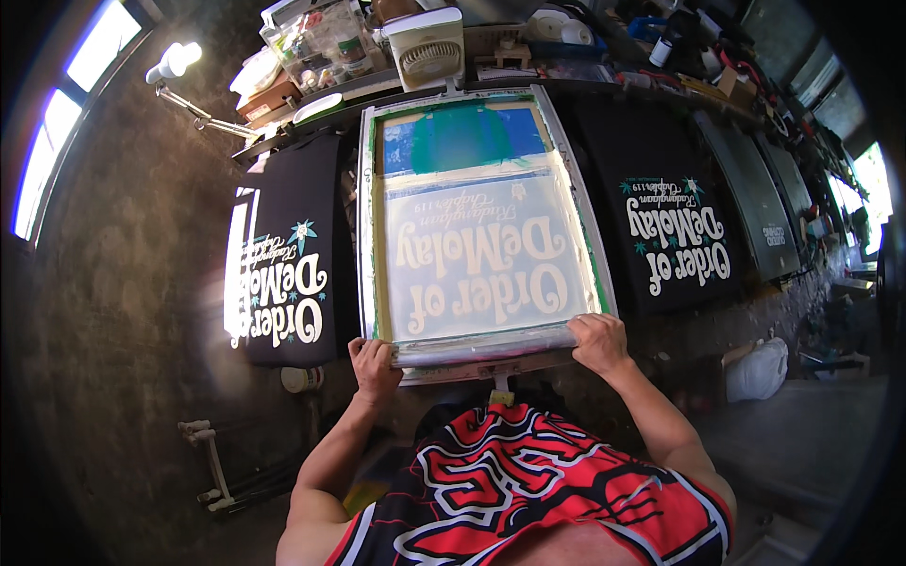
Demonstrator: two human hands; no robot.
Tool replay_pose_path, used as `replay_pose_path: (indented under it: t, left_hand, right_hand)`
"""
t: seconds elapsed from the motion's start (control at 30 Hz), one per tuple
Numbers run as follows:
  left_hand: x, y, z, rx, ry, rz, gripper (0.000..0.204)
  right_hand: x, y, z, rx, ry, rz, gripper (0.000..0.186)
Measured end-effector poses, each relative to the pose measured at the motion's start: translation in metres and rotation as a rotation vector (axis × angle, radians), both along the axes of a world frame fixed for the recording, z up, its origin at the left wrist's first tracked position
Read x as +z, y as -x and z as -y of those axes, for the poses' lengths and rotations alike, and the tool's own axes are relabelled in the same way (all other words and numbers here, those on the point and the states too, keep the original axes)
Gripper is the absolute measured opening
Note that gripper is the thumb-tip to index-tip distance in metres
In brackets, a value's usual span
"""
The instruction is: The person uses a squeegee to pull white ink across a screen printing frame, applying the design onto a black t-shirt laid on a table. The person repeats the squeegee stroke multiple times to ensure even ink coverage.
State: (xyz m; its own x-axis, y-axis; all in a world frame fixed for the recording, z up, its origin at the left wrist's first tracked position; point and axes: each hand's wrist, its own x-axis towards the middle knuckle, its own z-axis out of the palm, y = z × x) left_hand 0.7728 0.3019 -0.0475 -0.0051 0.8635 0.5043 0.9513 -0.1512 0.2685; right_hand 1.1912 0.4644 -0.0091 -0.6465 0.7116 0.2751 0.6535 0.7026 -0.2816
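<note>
Left hand and right hand each gripped an end of the squeegee, laid across the near edge of the printing screen; printed black shirts lay either side.

Printed black shirts on boards and flank the screen frame closely, leaving narrow gaps. A fan and cluttered shelf block the far end.

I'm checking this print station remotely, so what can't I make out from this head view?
- Whatever lies under the screen frame: hidden by its mesh.
- Squeegee blade edge: covered by the left hand and right hand.
- Shelf clutter: too small and distorted.
- Far-right boards: bent by the fisheye rim.
</note>
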Motion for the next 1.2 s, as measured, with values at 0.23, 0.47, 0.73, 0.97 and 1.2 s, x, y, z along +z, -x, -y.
replay_pose_path:
  t: [0.23, 0.47, 0.73, 0.97, 1.2]
  left_hand:
    - [-0.008, -0.029, 0.037, -0.024, -0.034, -0.045, 0.035]
    - [-0.015, -0.036, 0.077, -0.048, 0.009, 0.101, 0.045]
    - [-0.064, 0.024, 0.045, 0.679, 0.421, 1.066, 0.027]
    - [-0.080, 0.027, 0.017, 0.720, 0.391, 0.869, 0.061]
    - [-0.066, 0.036, 0.005, 0.781, 0.409, 0.843, 0.063]
  right_hand:
    - [-0.013, -0.016, 0.031, 0.002, -0.098, -0.040, 0.016]
    - [-0.010, -0.053, 0.055, 0.091, -0.044, -0.021, 0.041]
    - [-0.043, -0.097, -0.003, -0.541, 0.366, -0.444, 0.045]
    - [-0.112, -0.093, -0.026, -0.736, 0.492, -0.365, 0.044]
    - [-0.115, -0.080, -0.033, -0.715, 0.413, -0.359, 0.041]
